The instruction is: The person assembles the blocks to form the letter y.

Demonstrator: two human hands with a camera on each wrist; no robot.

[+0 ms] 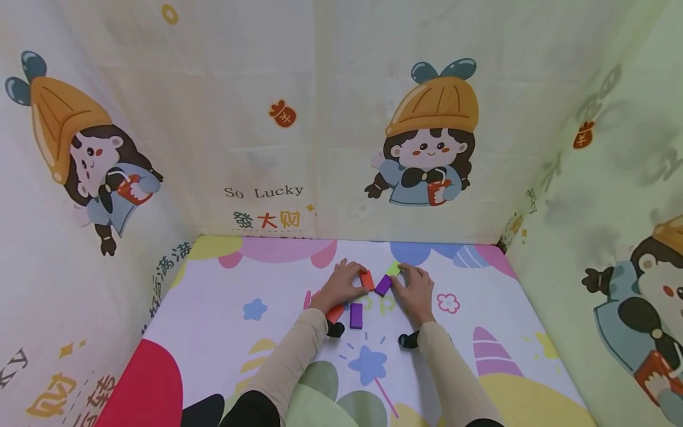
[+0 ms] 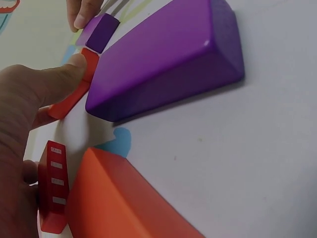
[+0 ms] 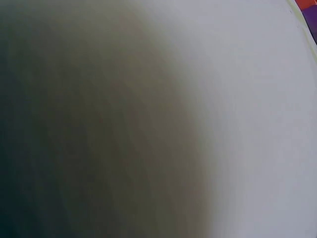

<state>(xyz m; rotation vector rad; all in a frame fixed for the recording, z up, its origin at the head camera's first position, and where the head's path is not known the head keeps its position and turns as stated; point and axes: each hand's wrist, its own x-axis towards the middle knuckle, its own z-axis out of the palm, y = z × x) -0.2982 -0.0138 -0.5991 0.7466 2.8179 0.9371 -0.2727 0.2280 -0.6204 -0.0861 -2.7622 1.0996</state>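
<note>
Blocks [image 1: 356,316] on table [image 1: 213,326] | some between left hand [image 1: 341,287] and right hand [image 1: 415,292], others in front | curtain [image 1: 347,178] behind

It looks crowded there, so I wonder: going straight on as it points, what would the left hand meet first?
Most likely the purple block by the right hand; the orange block pinched in the left hand would reach it first. The gap is hard to judge; they may touch.

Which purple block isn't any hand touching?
The near purple block, lying between the person's wrists. The far purple block has the right hand touching it.
</note>
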